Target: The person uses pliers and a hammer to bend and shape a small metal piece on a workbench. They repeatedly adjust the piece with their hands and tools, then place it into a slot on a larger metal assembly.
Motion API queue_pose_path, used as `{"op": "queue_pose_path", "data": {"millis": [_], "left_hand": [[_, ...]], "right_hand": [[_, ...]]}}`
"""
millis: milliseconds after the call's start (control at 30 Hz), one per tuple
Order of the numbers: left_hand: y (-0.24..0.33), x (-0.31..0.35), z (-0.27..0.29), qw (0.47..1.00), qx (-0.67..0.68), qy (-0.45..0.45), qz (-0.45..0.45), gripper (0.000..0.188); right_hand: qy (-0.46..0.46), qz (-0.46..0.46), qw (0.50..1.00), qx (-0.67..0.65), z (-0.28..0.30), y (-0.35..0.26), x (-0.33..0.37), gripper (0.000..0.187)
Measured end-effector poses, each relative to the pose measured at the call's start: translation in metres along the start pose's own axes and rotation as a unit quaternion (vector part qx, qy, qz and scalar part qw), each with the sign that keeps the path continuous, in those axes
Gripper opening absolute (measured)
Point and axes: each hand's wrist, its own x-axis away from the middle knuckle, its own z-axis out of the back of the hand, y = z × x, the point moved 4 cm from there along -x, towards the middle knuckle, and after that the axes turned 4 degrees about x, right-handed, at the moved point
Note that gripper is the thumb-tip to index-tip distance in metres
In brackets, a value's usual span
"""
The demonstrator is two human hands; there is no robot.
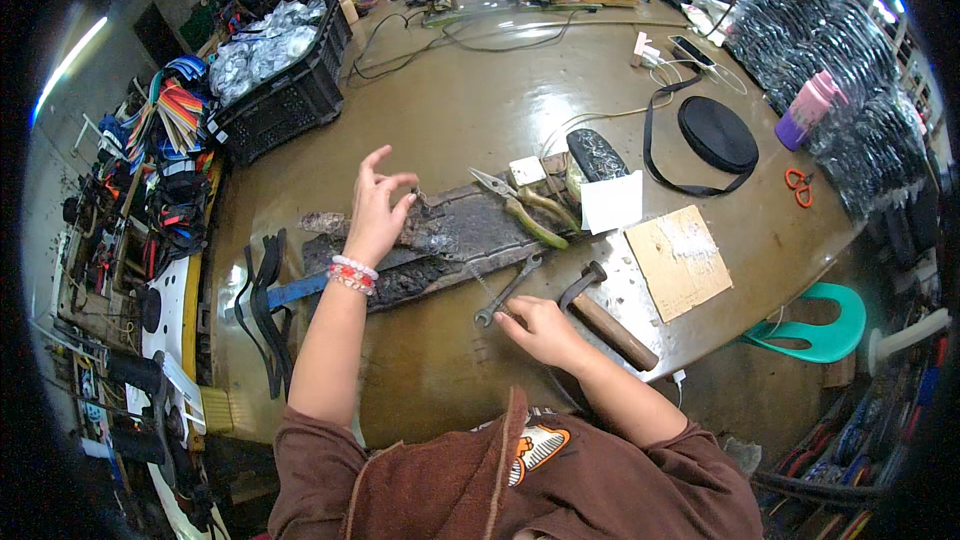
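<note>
My left hand (375, 205), with beaded bracelets at the wrist, is over a dark, worn work board (480, 225). Its thumb and a finger pinch a small metal piece (419, 197), while another finger points up. My right hand (548, 330) is low at the table's near side, fingers curled together beside an open-end wrench (512, 287); what they hold is hidden. A thin chain-like strand (484, 286) runs toward these fingers. Green-handled pliers (520, 205) lie on the board. A hammer (612, 325) with a wooden handle rests right of my right hand.
Black straps (268, 305) lie left of the board. To the right are a cardboard piece (680, 262), white paper (612, 202), a black webbing roll (718, 133), orange scissors (799, 187) and a pink-purple bottle (806, 110). A black crate (285, 105) and green stool (825, 325) flank the table.
</note>
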Motion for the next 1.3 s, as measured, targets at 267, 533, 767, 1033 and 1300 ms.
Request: {"op": "queue_pose_path", "data": {"millis": [267, 533, 767, 1033, 1300], "left_hand": [[0.001, 0.001, 0.004, 0.994, -0.081, -0.065, 0.042, 0.044], [0.005, 0.001, 0.013, 0.988, -0.137, 0.07, 0.005, 0.073], [-0.007, 0.004, 0.016, 0.988, -0.09, 0.109, 0.058, 0.084], [0.0, 0.007, 0.028, 0.972, -0.088, 0.214, 0.032, 0.078], [0.004, 0.006, 0.042, 0.959, -0.198, 0.199, 0.041, 0.086]], "right_hand": [[-0.006, 0.004, 1.0, 0.008, -0.001, -0.003, -0.001, 0.028], [-0.014, -0.009, 1.0, 0.022, -0.002, -0.002, -0.001, 0.028], [-0.017, -0.022, 0.999, 0.027, -0.002, -0.004, 0.0, 0.029], [0.004, -0.001, 0.999, 0.032, -0.002, -0.002, 0.0, 0.028], [0.0, -0.017, 0.999, 0.046, -0.003, -0.002, 0.0, 0.027]]}}
